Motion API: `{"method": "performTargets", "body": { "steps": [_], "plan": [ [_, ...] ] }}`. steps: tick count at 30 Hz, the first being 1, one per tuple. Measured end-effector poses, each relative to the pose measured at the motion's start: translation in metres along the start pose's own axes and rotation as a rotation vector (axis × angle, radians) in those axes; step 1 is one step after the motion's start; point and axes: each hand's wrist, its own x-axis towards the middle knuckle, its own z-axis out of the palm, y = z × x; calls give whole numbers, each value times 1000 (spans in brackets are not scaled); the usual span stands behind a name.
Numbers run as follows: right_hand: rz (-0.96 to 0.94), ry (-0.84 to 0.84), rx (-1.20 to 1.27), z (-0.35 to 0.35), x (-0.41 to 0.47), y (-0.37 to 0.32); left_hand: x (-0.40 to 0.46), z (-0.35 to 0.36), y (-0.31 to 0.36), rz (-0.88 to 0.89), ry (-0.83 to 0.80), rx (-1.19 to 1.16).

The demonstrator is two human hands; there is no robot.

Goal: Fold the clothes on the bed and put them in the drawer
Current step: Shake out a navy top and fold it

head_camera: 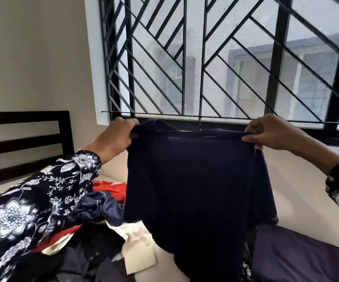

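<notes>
Navy shirt (193,180) held up over the bed (298,192).
Left hand (116,135) and right hand (270,132) each pinch one shoulder; soft knit hangs flat.

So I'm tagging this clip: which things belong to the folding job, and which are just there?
Job: dark navy cloth shirt, left hand, right hand, heap of mixed unfolded clothes, beige bed.
Just there: black barred window grille, dark wooden headboard.

Window (235,64) with a black metal grille (164,47) of upright and slanting bars fills the far wall | grey building (286,64) blurred beyond the mesh | plain beige wall (32,53) at left | dark slatted headboard (24,137) stands against that wall, below and left of the window
</notes>
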Motion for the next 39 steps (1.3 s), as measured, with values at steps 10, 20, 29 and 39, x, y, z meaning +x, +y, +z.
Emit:
{"method": "performTargets", "body": {
  "steps": [10, 20, 29, 39],
  "plan": [
    [6, 253, -112, -22, 5, 5, 11, -19, 8, -78, -113, -260],
    [135, 210, 70, -29, 1, 1, 5, -29, -5, -196, -131, -464],
    [94, 214, 563, -54, 2, -31, 36, -43, 36, -515, 251, -829],
    [-73, 4, 526, -15, 6, -103, 23, -38, 123, -123, -437, -780]
  ]
}}
